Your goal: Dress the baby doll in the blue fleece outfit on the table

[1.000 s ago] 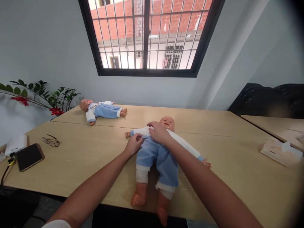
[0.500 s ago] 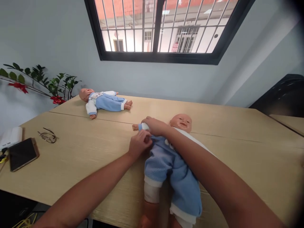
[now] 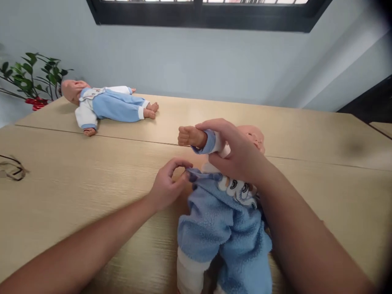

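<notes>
A baby doll in a blue and white outfit (image 3: 211, 212) lies on its back on the wooden table (image 3: 122, 171), its head (image 3: 253, 136) partly hidden behind my right forearm. My left hand (image 3: 173, 181) pinches the edge of the blue cloth at the doll's waist. Wrapped round the doll's white sleeve is my right hand (image 3: 231, 149), holding that arm raised with the blue cuff (image 3: 208, 142) and the small doll hand (image 3: 191, 136) sticking out. A white face patch with eyes (image 3: 237, 190) shows on the front of the outfit.
A second doll (image 3: 114, 105) in matching clothes lies at the back left. Eyeglasses (image 3: 15, 167) rest at the far left edge. A leafy plant (image 3: 30, 75) with a red bow stands behind the table, near the wall. The window frame (image 3: 196, 16) is at the top.
The view has tipped down and come closer. My right hand has lifted the doll's arm off the table. My left hand is now at the cloth edge, apart from my right hand.
</notes>
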`<state>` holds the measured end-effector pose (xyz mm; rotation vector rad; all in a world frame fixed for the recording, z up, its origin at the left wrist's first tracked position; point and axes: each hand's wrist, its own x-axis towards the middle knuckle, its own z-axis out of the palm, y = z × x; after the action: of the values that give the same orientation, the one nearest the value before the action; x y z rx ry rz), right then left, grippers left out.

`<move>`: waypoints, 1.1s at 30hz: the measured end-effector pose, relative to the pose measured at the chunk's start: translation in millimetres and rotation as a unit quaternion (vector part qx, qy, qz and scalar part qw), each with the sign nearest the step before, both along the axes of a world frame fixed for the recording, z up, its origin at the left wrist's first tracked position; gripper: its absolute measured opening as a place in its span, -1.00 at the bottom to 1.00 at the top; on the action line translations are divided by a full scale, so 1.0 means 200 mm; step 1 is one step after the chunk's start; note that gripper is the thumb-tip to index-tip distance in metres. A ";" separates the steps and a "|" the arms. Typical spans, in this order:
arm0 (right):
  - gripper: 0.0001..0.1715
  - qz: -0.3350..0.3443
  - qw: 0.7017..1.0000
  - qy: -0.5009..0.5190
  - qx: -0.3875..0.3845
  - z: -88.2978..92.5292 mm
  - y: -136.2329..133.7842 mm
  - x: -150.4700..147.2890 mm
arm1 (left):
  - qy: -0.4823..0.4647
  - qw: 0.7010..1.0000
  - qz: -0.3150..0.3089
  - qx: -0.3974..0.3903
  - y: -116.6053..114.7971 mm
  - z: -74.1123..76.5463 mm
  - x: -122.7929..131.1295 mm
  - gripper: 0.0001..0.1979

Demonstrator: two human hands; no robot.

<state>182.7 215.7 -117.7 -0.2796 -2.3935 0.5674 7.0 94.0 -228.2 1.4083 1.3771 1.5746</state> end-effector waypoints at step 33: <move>-0.38 0.030 0.969 -0.243 -0.033 0.01 -0.05 0.06 | -0.089 0.990 0.053 0.097 -0.05 0.00 0.05 -0.84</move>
<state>194.3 205.0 -116.2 -0.4166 -2.8651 0.6686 17.6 83.2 -228.1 1.2841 1.2391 1.8981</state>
